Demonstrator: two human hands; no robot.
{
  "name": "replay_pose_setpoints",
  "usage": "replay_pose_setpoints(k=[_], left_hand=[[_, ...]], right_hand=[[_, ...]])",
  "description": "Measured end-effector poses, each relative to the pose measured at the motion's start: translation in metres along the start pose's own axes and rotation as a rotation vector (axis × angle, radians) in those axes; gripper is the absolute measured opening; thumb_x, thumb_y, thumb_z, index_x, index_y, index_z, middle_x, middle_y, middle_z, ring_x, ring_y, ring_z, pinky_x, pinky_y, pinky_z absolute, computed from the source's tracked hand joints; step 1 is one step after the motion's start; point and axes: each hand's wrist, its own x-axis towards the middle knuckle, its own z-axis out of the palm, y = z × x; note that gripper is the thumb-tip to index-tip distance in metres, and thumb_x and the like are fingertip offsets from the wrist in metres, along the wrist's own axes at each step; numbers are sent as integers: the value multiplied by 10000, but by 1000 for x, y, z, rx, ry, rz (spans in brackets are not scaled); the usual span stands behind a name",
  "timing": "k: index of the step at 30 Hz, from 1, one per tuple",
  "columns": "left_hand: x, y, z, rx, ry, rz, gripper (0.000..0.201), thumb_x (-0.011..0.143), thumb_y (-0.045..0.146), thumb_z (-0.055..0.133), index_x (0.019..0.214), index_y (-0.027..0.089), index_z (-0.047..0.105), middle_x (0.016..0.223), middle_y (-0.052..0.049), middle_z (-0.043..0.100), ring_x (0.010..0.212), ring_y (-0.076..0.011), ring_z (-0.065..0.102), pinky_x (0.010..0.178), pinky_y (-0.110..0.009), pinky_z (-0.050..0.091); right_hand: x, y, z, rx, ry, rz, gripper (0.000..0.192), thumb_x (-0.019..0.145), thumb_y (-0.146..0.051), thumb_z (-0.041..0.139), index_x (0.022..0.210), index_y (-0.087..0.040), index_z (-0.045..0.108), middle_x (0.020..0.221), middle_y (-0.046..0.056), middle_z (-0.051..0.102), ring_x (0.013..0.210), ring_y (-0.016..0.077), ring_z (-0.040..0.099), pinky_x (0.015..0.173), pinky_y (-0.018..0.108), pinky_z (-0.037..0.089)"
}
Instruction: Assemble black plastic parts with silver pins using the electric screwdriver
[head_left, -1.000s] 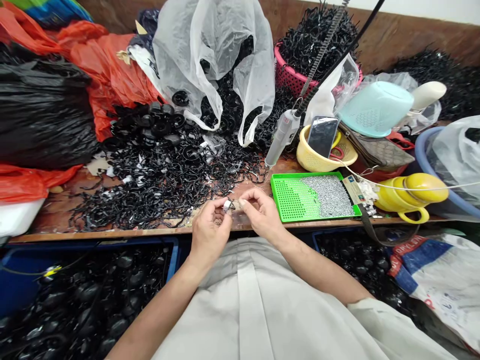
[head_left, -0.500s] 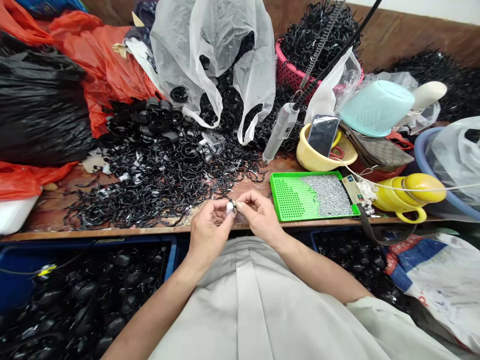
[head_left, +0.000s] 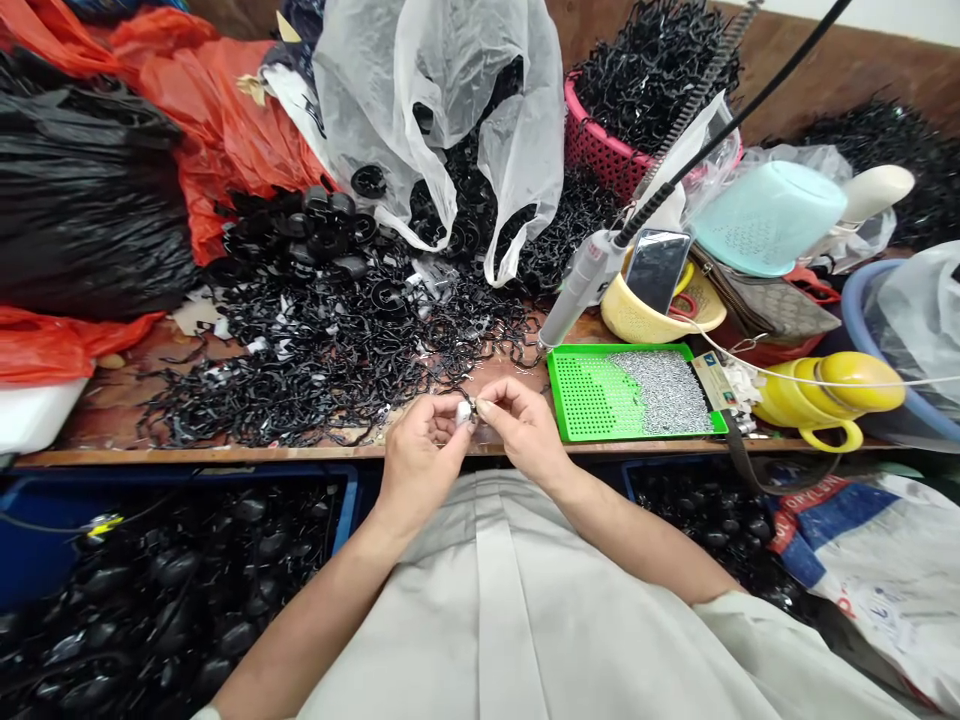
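Observation:
Close to the bench's front edge, my left hand [head_left: 424,450] is closed with thumb and fingers on a small white piece [head_left: 464,411]. My right hand [head_left: 525,425] meets it from the other side, thumb and forefinger pinched on a small dark part [head_left: 474,405] beside the white piece. Fingertips cover most of both, so their exact kind cannot be made out. Behind the hands spreads a heap of thin black curved plastic strips [head_left: 300,370]. A green tray [head_left: 592,395] of small silvery pins lies just right of my right hand.
A grey electric screwdriver [head_left: 577,290] hangs at the tray's back left corner. A yellow basket [head_left: 637,315] holds a phone [head_left: 658,270]. A yellow flask [head_left: 817,390] stands farther right. Blue bins [head_left: 346,510] of black parts sit below the bench. A clear plastic bag [head_left: 360,110] stands behind.
The view has shifted slightly, so the bench things appear a little farther right. The hanging screwdriver has swung somewhat right and down. Both hands keep nearly the same pinch.

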Motion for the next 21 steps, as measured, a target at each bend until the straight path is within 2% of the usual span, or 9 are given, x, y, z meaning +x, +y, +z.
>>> replay_pose_setpoints(k=[4, 7, 11, 14, 17, 21], left_hand=[[-2, 3, -2, 86, 18, 57, 211, 752, 244, 680, 959, 208, 678, 814, -27, 668, 656, -144, 617, 617, -266, 516], [-3, 5, -1, 145, 8, 87, 199, 760, 233, 665, 956, 205, 676, 822, -27, 663, 652, -138, 614, 618, -266, 515], [-5, 2, 2, 48, 24, 12, 226, 744, 245, 692, 962, 196, 658, 797, -23, 686, 633, -139, 626, 609, -269, 522], [-5, 2, 3, -20, 10, -18, 242, 743, 252, 697, 974, 190, 661, 799, -25, 700, 620, -136, 630, 587, -260, 521], [-5, 6, 2, -4, 10, 2, 219, 742, 245, 694, 952, 188, 675, 777, -19, 693, 613, -127, 625, 581, -248, 519], [-5, 10, 1, 67, 44, 38, 190, 728, 224, 696, 915, 190, 686, 793, -20, 685, 622, -122, 621, 592, -245, 520]], right_hand=[[-5, 2, 2, -29, 41, -8, 162, 799, -350, 650, 772, -200, 597, 780, 6, 609, 703, 138, 564, 665, 268, 487], [-8, 4, 4, 44, 61, 12, 148, 796, -339, 660, 770, -206, 601, 772, 4, 615, 705, 142, 572, 668, 273, 500], [-9, 5, 5, 154, 65, 38, 137, 800, -333, 658, 783, -214, 592, 745, -8, 618, 674, 138, 567, 665, 277, 508], [-8, 4, 3, 52, 49, -27, 131, 796, -324, 664, 773, -206, 612, 798, 10, 621, 730, 146, 579, 694, 279, 506], [-7, 4, 1, -22, 56, -69, 132, 792, -317, 667, 756, -199, 620, 828, 21, 622, 773, 152, 583, 731, 283, 498], [-8, 5, 1, 54, 51, -6, 132, 801, -324, 657, 770, -206, 605, 763, 0, 606, 700, 141, 567, 700, 283, 500]])
